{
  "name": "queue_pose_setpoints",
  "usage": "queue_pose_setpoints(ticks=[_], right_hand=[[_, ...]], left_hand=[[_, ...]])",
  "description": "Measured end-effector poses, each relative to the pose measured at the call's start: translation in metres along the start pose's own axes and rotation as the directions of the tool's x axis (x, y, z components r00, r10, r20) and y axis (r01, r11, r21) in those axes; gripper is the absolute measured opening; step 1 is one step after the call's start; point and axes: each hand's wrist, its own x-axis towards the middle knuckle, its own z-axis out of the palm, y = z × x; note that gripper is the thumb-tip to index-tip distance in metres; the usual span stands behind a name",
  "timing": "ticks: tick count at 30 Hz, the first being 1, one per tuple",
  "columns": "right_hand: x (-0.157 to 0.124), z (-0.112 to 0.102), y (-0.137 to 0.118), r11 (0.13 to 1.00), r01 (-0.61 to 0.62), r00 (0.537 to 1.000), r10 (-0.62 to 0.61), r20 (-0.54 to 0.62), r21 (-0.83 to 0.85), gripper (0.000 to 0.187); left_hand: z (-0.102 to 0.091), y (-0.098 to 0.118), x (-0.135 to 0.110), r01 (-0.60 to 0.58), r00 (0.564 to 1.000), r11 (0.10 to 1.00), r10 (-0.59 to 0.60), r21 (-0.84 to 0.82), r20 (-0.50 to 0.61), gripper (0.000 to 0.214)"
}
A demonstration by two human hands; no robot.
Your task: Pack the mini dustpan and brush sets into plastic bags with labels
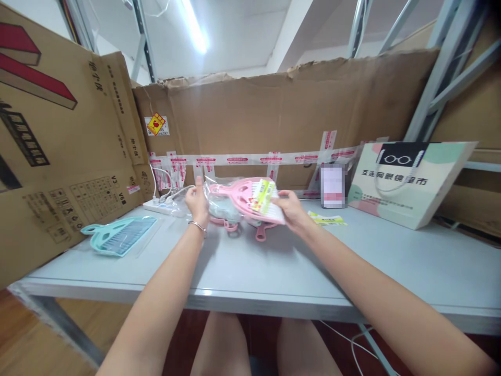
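Your right hand (pixel 293 210) closes on the right-hand, bristled end of a pink dustpan-and-brush set (pixel 239 195) at the center of the frame, the fingertips near its yellow-green label (pixel 264 195). Your left hand (pixel 199 202), thumb up and fingers curled, is at the clear wrapping beside the set's handle end; whether it grips the plastic, you cannot tell. Pink handles (pixel 260 233) show just below. A teal dustpan set (pixel 121 237) lies at left on the gray table (pixel 250 271); a paper bag (pixel 407 190) stands at right.
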Motion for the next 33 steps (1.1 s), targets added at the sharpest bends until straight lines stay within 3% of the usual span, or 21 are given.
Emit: queue_pose_setpoints(ticks=[2,6,8,10,11,13,16,18,20,22,24,26,28,30,32,33], right_hand=[[0.013,-0.025,-0.002,0.997,0.035,0.993,-0.042,-0.112,-0.064,0.035],[0.027,-0.076,-0.008,0.949,0.141,0.937,-0.219,-0.272,-0.281,0.031],[0.026,-0.090,-0.012,0.818,0.207,0.874,-0.402,-0.275,-0.537,0.027],[0.023,-0.094,-0.014,0.603,0.223,0.796,-0.566,-0.214,-0.766,0.025],[0.021,-0.095,-0.015,0.516,0.217,0.761,-0.621,-0.188,-0.829,0.026],[0.018,-0.095,-0.017,0.452,0.213,0.700,-0.690,-0.187,-0.866,0.030],[0.021,-0.098,-0.017,0.513,0.254,0.590,-0.754,-0.289,-0.820,0.029],[0.026,-0.100,-0.016,0.686,0.304,0.552,-0.693,-0.464,-0.662,0.027],[0.031,-0.096,-0.015,0.856,0.349,0.613,-0.516,-0.599,-0.380,0.029],[0.033,-0.084,-0.013,0.935,0.330,0.772,-0.344,-0.534,-0.125,0.033],[0.031,-0.065,-0.008,0.966,0.259,0.902,-0.243,-0.356,-0.003,0.036],[0.025,-0.045,-0.002,0.982,0.187,0.968,-0.181,-0.171,0.023,0.039],[0.018,-0.030,0.003,0.987,0.160,0.986,-0.161,-0.047,-0.026,0.040],[0.009,-0.022,0.002,0.981,0.176,0.984,-0.177,-0.011,-0.085,0.041],[0.001,-0.018,-0.004,0.920,0.326,0.933,-0.350,-0.085,-0.219,0.042],[-0.004,-0.018,-0.008,0.844,0.427,0.876,-0.476,-0.084,-0.324,0.041]], left_hand=[[-0.015,-0.004,0.021,-0.064,0.972,0.971,0.113,0.231,-0.205,0.031],[-0.036,-0.011,0.039,-0.048,0.955,0.939,0.143,0.340,-0.261,0.018],[-0.038,-0.009,0.035,-0.058,0.949,0.919,0.173,0.391,-0.266,0.024],[-0.036,-0.004,0.026,-0.157,0.916,0.859,0.312,0.488,-0.254,0.035],[-0.034,0.001,0.021,-0.241,0.883,0.806,0.413,0.541,-0.222,0.040],[-0.029,0.010,0.010,-0.433,0.795,0.669,0.599,0.604,-0.093,0.043],[-0.020,0.020,-0.004,-0.629,0.708,0.577,0.702,0.520,0.078,0.040],[-0.011,0.022,-0.014,-0.691,0.703,0.614,0.693,0.382,0.157,0.034],[-0.002,0.023,-0.024,-0.644,0.758,0.742,0.587,0.185,0.285,0.027],[0.006,0.023,-0.034,-0.403,0.791,0.915,0.349,-0.003,0.502,0.026],[0.011,0.025,-0.043,-0.063,0.697,0.991,0.126,-0.115,0.706,0.034],[0.011,0.029,-0.047,0.167,0.589,0.964,0.070,-0.207,0.805,0.046],[0.008,0.035,-0.049,0.250,0.557,0.921,0.117,-0.301,0.822,0.049],[0.004,0.040,-0.049,0.249,0.558,0.904,0.159,-0.347,0.814,0.041],[0.003,0.044,-0.051,0.222,0.542,0.912,0.178,-0.344,0.821,0.035],[0.003,0.045,-0.052,0.210,0.524,0.919,0.183,-0.335,0.832,0.034]])
